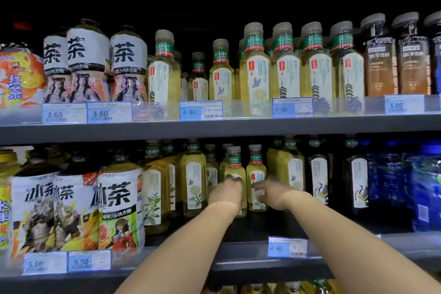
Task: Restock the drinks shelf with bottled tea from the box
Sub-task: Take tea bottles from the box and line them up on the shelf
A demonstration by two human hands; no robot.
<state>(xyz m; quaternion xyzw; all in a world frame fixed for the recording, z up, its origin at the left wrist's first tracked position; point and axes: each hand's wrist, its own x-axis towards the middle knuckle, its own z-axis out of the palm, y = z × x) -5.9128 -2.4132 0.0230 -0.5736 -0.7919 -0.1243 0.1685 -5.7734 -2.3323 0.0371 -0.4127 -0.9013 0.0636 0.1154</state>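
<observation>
Grey shop shelving fills the wall ahead, packed with drinks behind clear price strips. On the lower shelf (250, 230) there is an open dark patch of floor at the front, and both of the person's bare arms reach into it. The left hand (226, 194) is wrapped around the left tea bottle (235, 166), fingers curled over its label. Just beside it, the right hand (273, 194) holds the right tea bottle (256, 170) from the side, thumb above and fingers curled onto the lower label. Both bottles stand upright, side by side, set back from the shelf edge, with larger yellow tea bottles (193, 181) to their left. A blue price tag (287, 247) marked 4.80 sits below them. Big iced-tea bottles (119, 207) crowd the left end
</observation>
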